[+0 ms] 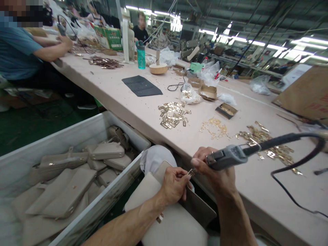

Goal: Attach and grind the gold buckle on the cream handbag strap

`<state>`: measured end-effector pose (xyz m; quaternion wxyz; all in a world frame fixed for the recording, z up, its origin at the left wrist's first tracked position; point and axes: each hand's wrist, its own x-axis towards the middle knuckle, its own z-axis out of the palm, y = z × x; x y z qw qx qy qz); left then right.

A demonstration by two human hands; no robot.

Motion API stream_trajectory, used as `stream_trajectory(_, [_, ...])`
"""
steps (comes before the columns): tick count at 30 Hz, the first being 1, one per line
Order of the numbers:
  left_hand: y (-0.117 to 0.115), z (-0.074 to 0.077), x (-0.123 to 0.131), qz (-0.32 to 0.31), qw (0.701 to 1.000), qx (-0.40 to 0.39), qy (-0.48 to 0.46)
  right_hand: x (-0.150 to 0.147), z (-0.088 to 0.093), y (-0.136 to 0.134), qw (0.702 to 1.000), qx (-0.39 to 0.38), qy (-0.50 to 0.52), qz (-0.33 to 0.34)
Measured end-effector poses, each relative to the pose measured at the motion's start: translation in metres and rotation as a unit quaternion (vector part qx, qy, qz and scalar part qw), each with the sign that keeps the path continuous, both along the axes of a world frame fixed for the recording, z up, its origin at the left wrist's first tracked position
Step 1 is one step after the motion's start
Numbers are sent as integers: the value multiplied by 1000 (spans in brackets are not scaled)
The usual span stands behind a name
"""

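Observation:
On my lap lies a beige handbag (176,223), its flap lifted toward the table edge. My left hand (174,184) is closed, thumb and fingers pinching a small gold metal plate (191,173) at the flap's edge. My right hand (217,174) is wrapped round a grey electric screwdriver (227,157), whose black cable loops off to the right. The driver's front end points at the plate; its tip is hidden by my fingers, so contact cannot be made out. A small gold clasp piece (160,218) shows on the bag beneath my left forearm.
To the left stands a white bin (102,191) of beige bags (69,191). The table (143,112) bears gold plates (174,116), tiny screws (215,128), gold clasp parts (266,140), a black sheet (142,85) and a teal bottle (140,54). A co-worker (20,48) sits at far left.

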<state>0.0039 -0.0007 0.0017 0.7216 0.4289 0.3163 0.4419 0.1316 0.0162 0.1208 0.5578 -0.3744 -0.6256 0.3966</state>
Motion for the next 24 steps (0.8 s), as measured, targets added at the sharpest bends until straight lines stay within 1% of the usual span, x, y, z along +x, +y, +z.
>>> stream_trajectory(2, [0,2,1,4,1000,0,14,10,9,-4,998,9,21,57])
stream_trajectory(3, [-1,3,2,9,1000,0,24,16,14,-5,996,12,49,70])
stream_trajectory(4, [-2,4,3,15,999,-2,34,23,19,-6,994,18,86,69])
stream_trajectory(6, [-5,6,5,27,998,0,65,36,30,-7,986,31,158,34])
stream_trajectory(9, [-11,10,8,62,984,41,159,54,39,-1,976,41,208,-45])
stream_trajectory(11, [-14,11,10,104,959,97,246,66,40,6,968,40,233,-83])
stream_trajectory(13, [-15,11,13,140,926,161,313,77,37,12,960,38,259,-101])
stream_trajectory(16, [-16,9,18,159,890,232,360,94,31,20,950,31,287,-119])
stream_trajectory(18, [-17,7,20,156,876,263,373,104,28,23,942,28,308,-130])
stream_trajectory(21, [-17,5,21,151,859,302,385,118,28,26,930,13,345,-127])
stream_trajectory(24, [-17,4,22,150,853,322,383,137,27,32,922,8,370,-115])
